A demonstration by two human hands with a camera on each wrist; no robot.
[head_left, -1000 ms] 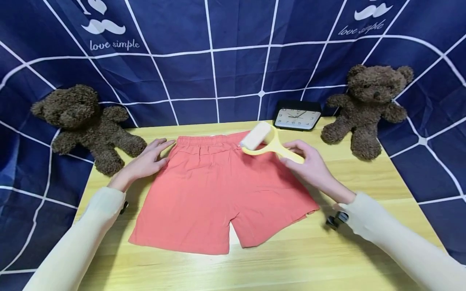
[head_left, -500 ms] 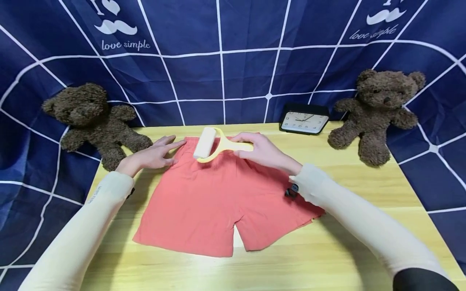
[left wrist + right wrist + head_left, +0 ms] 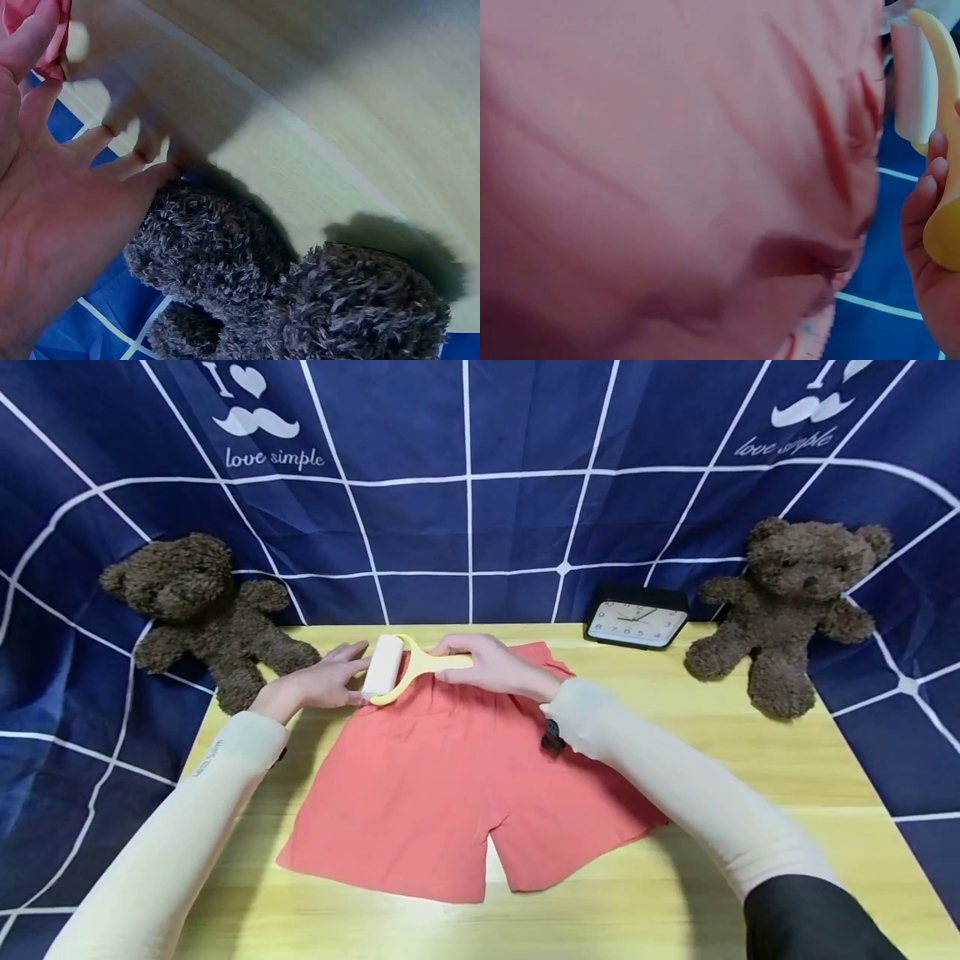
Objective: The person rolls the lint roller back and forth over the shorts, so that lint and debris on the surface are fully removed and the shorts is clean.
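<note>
Coral shorts (image 3: 420, 793) lie spread on the wooden table, waistband at the far side. My right hand (image 3: 491, 664) grips the yellow handle of a lint roller (image 3: 384, 667), whose white roll is over the waistband's left end, close to the left fingers. In the right wrist view the fingers curl round the lint roller's handle (image 3: 951, 180). My left hand (image 3: 322, 681) rests at the upper left corner of the shorts. Its fingers are extended in the left wrist view, with the thumb by a bit of coral cloth (image 3: 56, 45).
A brown teddy bear (image 3: 213, 618) sits left of the left hand, and another teddy bear (image 3: 791, 610) is at the right. A black alarm clock (image 3: 636, 618) stands at the table's back edge. Blue cloth with white lines (image 3: 420, 527) hangs behind the table (image 3: 750, 760).
My right hand has carried the lint roller leftward along the waistband, from the right part to its left end. The left hand has stayed at the shorts' upper left corner. The view has shifted slightly.
</note>
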